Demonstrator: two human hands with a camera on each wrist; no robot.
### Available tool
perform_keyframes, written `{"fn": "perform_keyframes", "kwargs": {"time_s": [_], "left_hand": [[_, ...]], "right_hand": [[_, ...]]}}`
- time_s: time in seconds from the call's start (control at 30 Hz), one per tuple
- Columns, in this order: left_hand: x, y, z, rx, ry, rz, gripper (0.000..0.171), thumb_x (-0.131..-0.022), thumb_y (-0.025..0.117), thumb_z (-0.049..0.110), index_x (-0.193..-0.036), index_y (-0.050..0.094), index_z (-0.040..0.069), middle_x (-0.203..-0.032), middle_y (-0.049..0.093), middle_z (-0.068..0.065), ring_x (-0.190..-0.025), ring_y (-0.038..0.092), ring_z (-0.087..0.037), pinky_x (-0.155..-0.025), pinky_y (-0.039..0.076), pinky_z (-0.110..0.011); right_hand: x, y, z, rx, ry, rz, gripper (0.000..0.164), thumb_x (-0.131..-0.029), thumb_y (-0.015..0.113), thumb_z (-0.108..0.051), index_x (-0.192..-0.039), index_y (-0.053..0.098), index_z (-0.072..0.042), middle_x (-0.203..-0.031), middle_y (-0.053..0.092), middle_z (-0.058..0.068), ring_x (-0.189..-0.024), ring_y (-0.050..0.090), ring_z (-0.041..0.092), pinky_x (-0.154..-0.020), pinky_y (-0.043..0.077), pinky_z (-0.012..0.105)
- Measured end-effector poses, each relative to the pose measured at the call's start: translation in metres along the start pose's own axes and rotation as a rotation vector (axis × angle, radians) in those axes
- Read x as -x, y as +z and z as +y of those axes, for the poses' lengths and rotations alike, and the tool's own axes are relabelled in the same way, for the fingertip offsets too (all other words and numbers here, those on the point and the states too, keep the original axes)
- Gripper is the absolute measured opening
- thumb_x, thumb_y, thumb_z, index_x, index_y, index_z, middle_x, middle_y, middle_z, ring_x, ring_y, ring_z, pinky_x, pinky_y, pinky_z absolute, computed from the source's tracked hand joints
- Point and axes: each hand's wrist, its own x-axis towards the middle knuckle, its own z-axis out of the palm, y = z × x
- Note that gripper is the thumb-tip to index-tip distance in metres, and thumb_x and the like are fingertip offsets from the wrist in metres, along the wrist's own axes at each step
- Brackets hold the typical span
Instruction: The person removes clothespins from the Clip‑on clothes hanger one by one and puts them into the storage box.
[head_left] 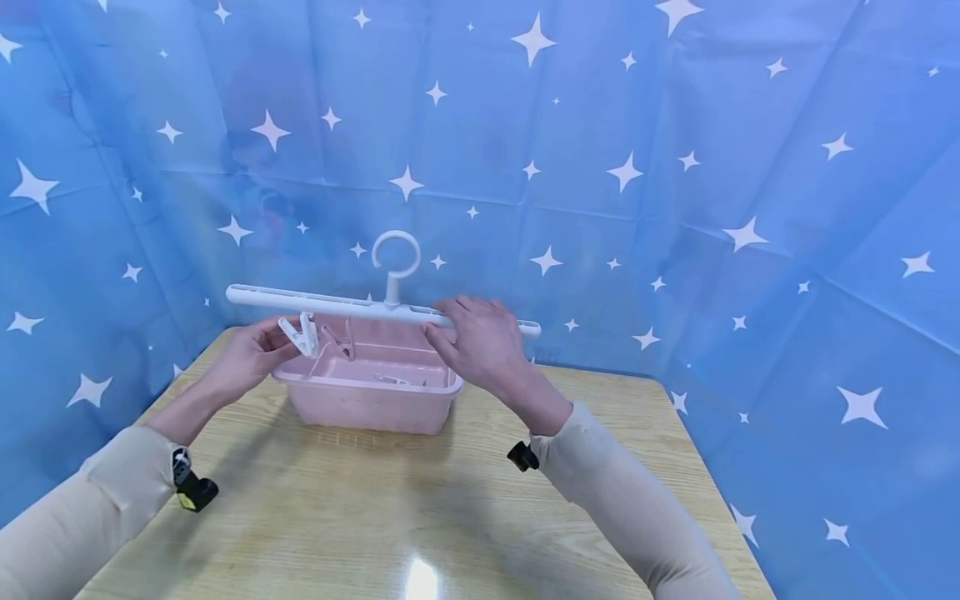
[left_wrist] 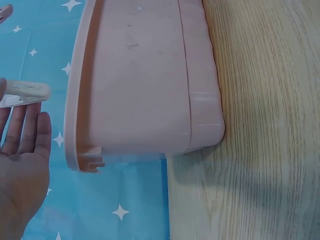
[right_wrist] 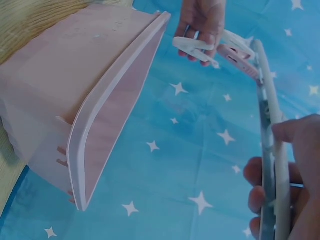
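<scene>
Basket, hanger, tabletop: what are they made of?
Basket: probably molded plastic, satin pink; smooth walls, formed rim. Hanger: likely white plastic, smooth; hollow, slotted bar. Tabletop: wood or wood-look laminate, can't tell which; grain shows, and bright glare suggests a semi-gloss finish.

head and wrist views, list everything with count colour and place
wood-grain table: 1, tan, underneath
starred backdrop: 1, blue, behind table
plastic basket: 1, pink, on table
bar hanger: 1, white, in right hand
pink clip: 1, pink, at bar hanger
white clips: at least 2, white, in left hand and at bar hanger
clip-like item: at least 1, pale, inside basket
wrist cameras: 2, black, by sleeves
sleeves: 2, off-white, left and right
left hand: 1, bare, holding white clip
right hand: 1, bare, gripping bar hanger
</scene>
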Motion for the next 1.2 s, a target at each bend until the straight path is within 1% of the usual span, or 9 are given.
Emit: {"fn": "perform_keyframes", "kwargs": {"time_s": [0.1,0.2,0.3,0.43,0.6,0.73,0.83,0.97,1.2], "left_hand": [[-0.003,0.002,-0.001,-0.058,-0.032,-0.01,0.042,-0.098,0.063,0.01,-0.137,0.053,-0.002,-0.101,0.065,0.022,-0.092,0.064,0.004,-0.073,0.053,-0.018],[-0.005,0.002,-0.001,-0.107,-0.063,-0.02,0.039,-0.097,0.064,0.01,-0.134,0.056,0.001,-0.1,0.067,0.01,-0.084,0.061,-0.002,-0.066,0.05,-0.024],[-0.008,0.003,-0.001,-0.097,-0.071,-0.035,0.038,-0.096,0.064,0.008,-0.132,0.057,0.0,-0.105,0.068,-0.006,-0.084,0.061,-0.003,-0.067,0.05,-0.024],[-0.011,0.005,0.001,-0.081,-0.074,-0.057,0.036,-0.096,0.066,0.012,-0.13,0.059,0.0,-0.114,0.068,-0.02,-0.089,0.062,0.001,-0.073,0.052,-0.021],[-0.012,0.008,0.001,-0.105,-0.081,-0.089,0.038,-0.096,0.068,0.018,-0.131,0.06,0.003,-0.122,0.066,-0.02,-0.096,0.061,0.005,-0.08,0.051,-0.019],[-0.013,0.008,0.001,-0.111,-0.07,-0.097,0.034,-0.096,0.068,0.016,-0.126,0.061,0.003,-0.118,0.067,-0.019,-0.095,0.061,0.003,-0.08,0.051,-0.02],[-0.013,0.008,0.001,-0.092,-0.059,-0.103,0.032,-0.096,0.068,0.016,-0.125,0.062,0.003,-0.115,0.068,-0.018,-0.092,0.062,0.0,-0.079,0.051,-0.02],[-0.014,0.008,0.0,-0.074,-0.06,-0.122,0.037,-0.096,0.067,0.015,-0.13,0.06,0.002,-0.118,0.067,-0.02,-0.093,0.063,-0.002,-0.078,0.052,-0.021],[-0.014,0.007,0.0,-0.067,-0.063,-0.137,0.047,-0.096,0.064,0.008,-0.141,0.052,-0.001,-0.13,0.063,-0.025,-0.101,0.063,0.0,-0.082,0.051,-0.018]], "right_hand": [[0.0,0.001,0.0,0.001,0.002,0.002,0.042,-0.1,0.053,-0.05,-0.129,0.064,-0.022,-0.118,0.07,-0.003,-0.114,0.065,0.019,-0.091,0.052,0.039],[0.0,0.002,0.0,0.003,0.002,0.004,0.042,-0.1,0.054,-0.05,-0.129,0.064,-0.021,-0.118,0.07,-0.002,-0.115,0.065,0.02,-0.092,0.052,0.039],[0.0,0.002,-0.001,0.003,0.004,0.002,0.042,-0.1,0.053,-0.05,-0.129,0.064,-0.021,-0.119,0.07,-0.002,-0.116,0.065,0.021,-0.092,0.052,0.04],[0.0,0.001,-0.001,0.002,0.003,0.002,0.043,-0.1,0.053,-0.05,-0.129,0.064,-0.021,-0.12,0.07,-0.002,-0.118,0.065,0.022,-0.094,0.052,0.042],[0.001,0.002,-0.001,0.001,-0.003,0.007,0.042,-0.099,0.054,-0.049,-0.129,0.064,-0.02,-0.12,0.071,-0.002,-0.118,0.065,0.022,-0.094,0.052,0.042],[0.001,0.002,-0.001,0.003,-0.002,-0.001,0.043,-0.1,0.052,-0.05,-0.129,0.063,-0.02,-0.122,0.07,-0.002,-0.119,0.064,0.022,-0.097,0.051,0.043],[0.001,0.001,-0.001,0.004,0.002,-0.011,0.044,-0.1,0.051,-0.05,-0.13,0.063,-0.02,-0.124,0.069,-0.001,-0.121,0.063,0.023,-0.099,0.05,0.045],[0.002,0.0,-0.002,0.01,0.002,-0.023,0.045,-0.101,0.049,-0.051,-0.131,0.063,-0.021,-0.124,0.069,-0.001,-0.122,0.063,0.023,-0.101,0.049,0.045],[0.002,0.0,-0.002,0.017,-0.001,-0.025,0.045,-0.101,0.048,-0.052,-0.131,0.062,-0.021,-0.126,0.069,-0.002,-0.123,0.063,0.022,-0.1,0.05,0.044]]}}
